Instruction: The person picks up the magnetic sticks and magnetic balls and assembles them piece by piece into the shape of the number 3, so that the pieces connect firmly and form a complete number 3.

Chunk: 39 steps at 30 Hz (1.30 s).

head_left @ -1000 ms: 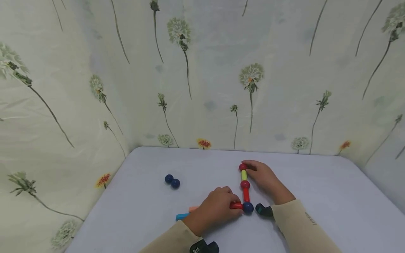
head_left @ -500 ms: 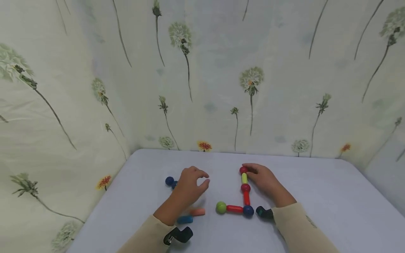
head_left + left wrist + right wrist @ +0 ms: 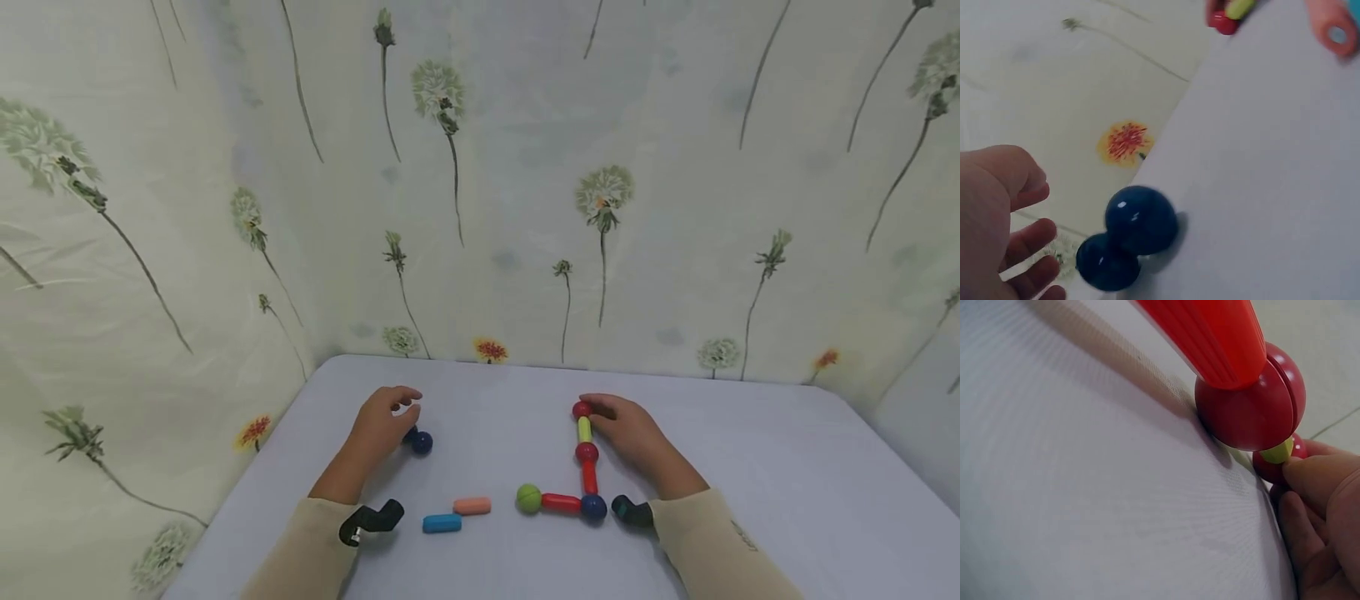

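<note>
In the head view, my left hand (image 3: pixel 377 427) hovers beside two dark blue balls (image 3: pixel 422 442) that touch each other, and it partly hides one. The left wrist view shows thumb and fingers apart, short of the blue balls (image 3: pixel 1141 220). My right hand (image 3: pixel 628 432) holds the far red ball (image 3: pixel 581 409) of an L-shaped chain between thumb and fingers. From that ball the chain runs through a yellow rod (image 3: pixel 584 430), a second red ball (image 3: pixel 587 452), a red rod (image 3: pixel 589 478), a blue corner ball (image 3: pixel 593 507) and another red rod (image 3: pixel 561 503) to a green ball (image 3: pixel 528 498).
Between the left forearm and the green ball lie a loose blue rod (image 3: pixel 442 523) and an orange rod (image 3: pixel 472 506), close together on the white table (image 3: pixel 480 567). A flower-print cloth (image 3: pixel 510 208) hangs behind the table and along its left side.
My left hand has let go of the chain's near end, uncovering the green ball, and moved left and away to the blue balls. My right hand stays on the far red ball.
</note>
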Available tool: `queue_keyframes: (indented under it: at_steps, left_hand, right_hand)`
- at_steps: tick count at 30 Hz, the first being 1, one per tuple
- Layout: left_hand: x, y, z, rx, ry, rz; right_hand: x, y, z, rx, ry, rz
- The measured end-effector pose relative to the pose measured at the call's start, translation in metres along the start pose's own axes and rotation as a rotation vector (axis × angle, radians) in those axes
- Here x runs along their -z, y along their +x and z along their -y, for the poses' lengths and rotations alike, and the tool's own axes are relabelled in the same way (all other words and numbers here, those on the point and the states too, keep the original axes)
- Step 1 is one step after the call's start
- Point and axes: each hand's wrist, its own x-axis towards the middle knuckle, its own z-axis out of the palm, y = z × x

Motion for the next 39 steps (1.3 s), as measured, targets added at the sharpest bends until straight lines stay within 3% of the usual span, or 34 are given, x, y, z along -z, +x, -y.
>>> queue_keyframes:
  at_steps: [5, 11, 21, 29, 36, 39]
  left_hand:
    - [0.009, 0.001, 0.021, 0.116, -0.142, 0.088]
    - [0.017, 0.0, 0.036, 0.135, -0.169, 0.19]
    - [0.012, 0.001, 0.042, 0.075, -0.12, 0.198]
    - [0.01, -0.002, 0.037, 0.103, -0.112, 0.224]
    - [0.009, -0.001, 0.036, 0.108, -0.097, 0.211]
    - [0.01, -0.002, 0.03, 0.092, -0.066, 0.167]
  right_hand:
    - [-0.001, -0.002, -0.001, 0.003, 0.007, -0.002]
    - [-0.003, -0.002, 0.001, 0.013, 0.012, -0.002]
    - [-0.001, -0.002, 0.0, 0.012, -0.008, -0.003]
    - [0.0, -0.005, 0.001, 0.005, -0.019, -0.003]
    - [-0.001, -0.004, 0.002, 0.005, -0.015, -0.005]
    - [-0.001, -0.005, 0.004, 0.003, -0.007, -0.004]
